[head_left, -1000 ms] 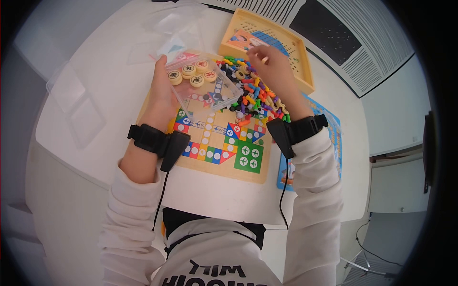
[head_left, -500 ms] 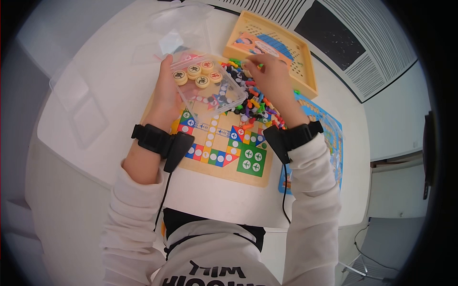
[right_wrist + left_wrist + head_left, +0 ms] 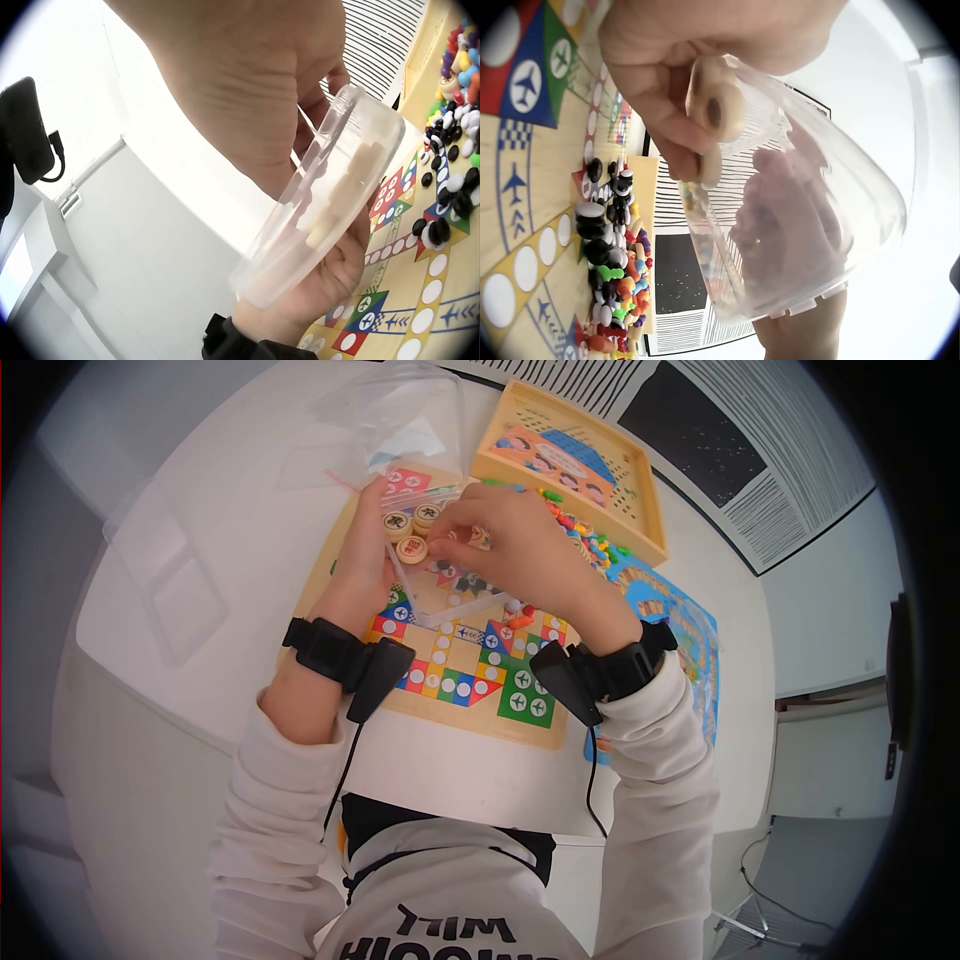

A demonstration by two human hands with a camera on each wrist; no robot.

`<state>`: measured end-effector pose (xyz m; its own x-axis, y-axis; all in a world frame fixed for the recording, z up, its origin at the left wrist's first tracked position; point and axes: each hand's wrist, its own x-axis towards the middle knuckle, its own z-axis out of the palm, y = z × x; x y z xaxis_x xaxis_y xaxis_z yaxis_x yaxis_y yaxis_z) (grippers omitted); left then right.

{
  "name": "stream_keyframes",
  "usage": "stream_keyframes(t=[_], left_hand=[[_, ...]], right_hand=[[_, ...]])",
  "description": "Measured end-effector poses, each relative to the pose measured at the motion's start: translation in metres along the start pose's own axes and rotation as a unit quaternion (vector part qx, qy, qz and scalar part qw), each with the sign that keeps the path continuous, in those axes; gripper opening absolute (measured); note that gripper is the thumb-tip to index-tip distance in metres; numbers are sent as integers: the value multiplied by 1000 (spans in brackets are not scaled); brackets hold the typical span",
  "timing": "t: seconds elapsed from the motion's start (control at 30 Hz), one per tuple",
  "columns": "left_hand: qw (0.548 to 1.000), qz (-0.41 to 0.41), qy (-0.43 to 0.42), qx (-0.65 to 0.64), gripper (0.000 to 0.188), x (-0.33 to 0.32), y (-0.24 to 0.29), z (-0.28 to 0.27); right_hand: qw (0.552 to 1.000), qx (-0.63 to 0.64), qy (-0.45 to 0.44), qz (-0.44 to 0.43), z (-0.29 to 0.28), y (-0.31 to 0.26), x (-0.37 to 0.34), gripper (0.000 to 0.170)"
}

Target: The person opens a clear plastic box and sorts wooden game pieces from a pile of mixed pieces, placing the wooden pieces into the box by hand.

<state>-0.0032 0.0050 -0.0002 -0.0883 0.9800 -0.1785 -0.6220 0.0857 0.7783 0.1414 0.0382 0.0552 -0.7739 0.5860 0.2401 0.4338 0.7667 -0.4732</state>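
Note:
My left hand [image 3: 355, 565] holds a clear plastic box [image 3: 435, 618] over a wooden flying-chess board [image 3: 470, 725], thumb along one side and palm beneath. Round Chinese chess pieces [image 3: 411, 550] with red or black characters lie inside the box. My right hand [image 3: 535, 550] reaches over it from the right, fingers curled at the pieces. In the left wrist view, its fingertips pinch a pale chess piece [image 3: 711, 166] beside another with a dark mark [image 3: 718, 112]. Seen from the right wrist, the tilted box [image 3: 334, 187] rests against the left fingers; the right fingertips are partly hidden.
Beyond the right hand, colourful pegs and game pieces [image 3: 634, 277] lie heaped on the board, with black and white counters [image 3: 450, 195] among them. Behind stands a yellow wooden tray [image 3: 655, 525]. A blue game board [image 3: 690, 630] lies right; clear plastic containers [image 3: 415, 410] sit back left.
My right hand has moved left from the heap of pieces to the clear box, carrying a chess piece. The left hand still holds the box, now drawn slightly right.

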Motion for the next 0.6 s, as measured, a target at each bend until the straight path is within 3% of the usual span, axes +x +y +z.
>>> stream_keyframes(t=[0.03,0.1,0.23,0.3,0.37,0.43,0.47,0.53,0.6], left_hand=[[1000,-2,8,11,51,-3,1,1],[1000,-6,11,24,51,-3,1,1],[1000,-8,6,25,51,4,-4,-5],[1000,-5,8,22,52,9,-7,-10],[999,-7,31,8,50,15,-10,-16],[1000,-12,23,15,51,15,-9,-18],[999,-18,15,23,52,16,-8,-18],[999,-12,29,17,52,15,-9,-15],[999,-6,43,12,52,14,-9,-12]], right_hand=[[1000,-2,1,3,1,-1,-1,14],[986,-140,35,-79,7,-6,-3,14],[984,-128,56,-108,5,0,-1,15],[990,-14,138,-1,-8,11,1,16],[973,-74,215,28,-18,47,-2,16],[968,-169,152,108,-26,81,-11,18],[968,-170,153,107,-25,85,-15,18],[947,-237,48,213,-20,90,-25,20],[941,-258,72,208,-11,95,-28,23]])
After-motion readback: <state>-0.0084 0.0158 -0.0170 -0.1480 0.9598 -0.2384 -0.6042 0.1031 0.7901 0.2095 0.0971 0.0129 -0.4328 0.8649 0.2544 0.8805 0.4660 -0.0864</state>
